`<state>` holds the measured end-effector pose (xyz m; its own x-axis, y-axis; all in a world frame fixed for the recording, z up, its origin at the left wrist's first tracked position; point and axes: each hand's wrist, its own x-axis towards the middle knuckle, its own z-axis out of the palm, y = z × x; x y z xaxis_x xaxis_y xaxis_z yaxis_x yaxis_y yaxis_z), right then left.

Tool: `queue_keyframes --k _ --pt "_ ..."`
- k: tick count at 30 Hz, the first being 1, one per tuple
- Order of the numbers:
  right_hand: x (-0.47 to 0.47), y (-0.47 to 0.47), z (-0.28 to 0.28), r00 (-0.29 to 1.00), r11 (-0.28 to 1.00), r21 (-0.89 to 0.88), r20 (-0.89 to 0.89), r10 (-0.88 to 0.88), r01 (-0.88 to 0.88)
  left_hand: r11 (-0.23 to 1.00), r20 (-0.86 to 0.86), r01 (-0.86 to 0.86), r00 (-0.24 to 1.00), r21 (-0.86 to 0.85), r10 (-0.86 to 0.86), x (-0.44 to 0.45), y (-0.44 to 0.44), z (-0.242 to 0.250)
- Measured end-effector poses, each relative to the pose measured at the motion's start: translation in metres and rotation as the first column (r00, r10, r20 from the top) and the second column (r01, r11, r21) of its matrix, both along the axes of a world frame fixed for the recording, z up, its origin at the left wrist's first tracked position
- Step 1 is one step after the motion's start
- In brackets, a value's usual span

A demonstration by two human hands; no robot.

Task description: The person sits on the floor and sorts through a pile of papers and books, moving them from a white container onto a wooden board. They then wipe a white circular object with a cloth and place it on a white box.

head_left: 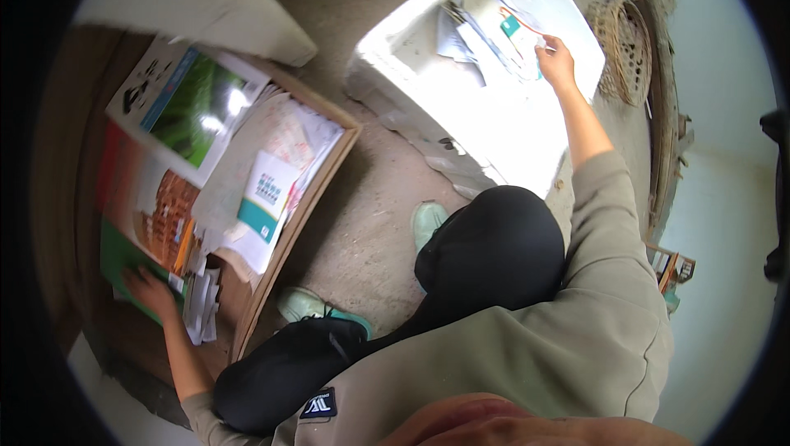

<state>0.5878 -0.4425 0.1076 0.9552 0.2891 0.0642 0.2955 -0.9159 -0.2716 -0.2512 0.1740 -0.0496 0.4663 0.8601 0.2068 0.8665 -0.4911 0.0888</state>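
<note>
My left hand (148,292) lies with fingers spread on a green-covered booklet (114,261) in a wooden drawer or box (315,199). Beside it stands a small bundle of folded papers (200,307). Over the right side of a white foam box (395,38), my right hand (557,63) pinches the end of a thin orange strip (523,21). That strip runs along a white and teal paper item (510,26); whether they are joined is unclear. Loose papers (457,45) lie in the foam box, partly washed out by glare.
In the drawer are a booklet with a green picture (197,106), a red and orange one (163,211), and a white and teal booklet (266,196). A white foam piece (203,8) stands behind. A woven basket (623,54) sits at right. My knees flank the concrete floor (370,248).
</note>
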Motion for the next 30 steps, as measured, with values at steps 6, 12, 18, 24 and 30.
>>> queue_keyframes --k 6,12,18,24,30 --pt "0.03 -0.029 -0.083 0.979 0.961 -0.266 -0.204 0.014 -0.069 0.959 -0.023 0.275 0.961 -0.071 -0.277 0.008 -0.006 -0.02" --pt "0.033 0.003 -0.114 0.983 0.877 -0.455 -0.159 0.089 -0.153 0.935 -0.124 0.354 0.926 -0.038 -0.355 -0.005 0.005 -0.021" --pt "0.028 0.008 -0.133 0.992 0.808 -0.581 0.013 0.129 -0.097 0.953 -0.051 0.295 0.953 -0.074 -0.299 0.004 -0.004 -0.017" --pt "0.049 -0.006 -0.126 0.991 0.913 -0.407 0.13 0.032 0.024 0.929 -0.031 0.369 0.929 -0.017 -0.369 0.009 -0.009 -0.012" --pt "0.071 -0.04 -0.013 0.9 0.978 -0.202 0.413 0.139 -0.058 0.968 -0.048 0.234 0.97 -0.091 -0.239 0.008 -0.014 -0.022"
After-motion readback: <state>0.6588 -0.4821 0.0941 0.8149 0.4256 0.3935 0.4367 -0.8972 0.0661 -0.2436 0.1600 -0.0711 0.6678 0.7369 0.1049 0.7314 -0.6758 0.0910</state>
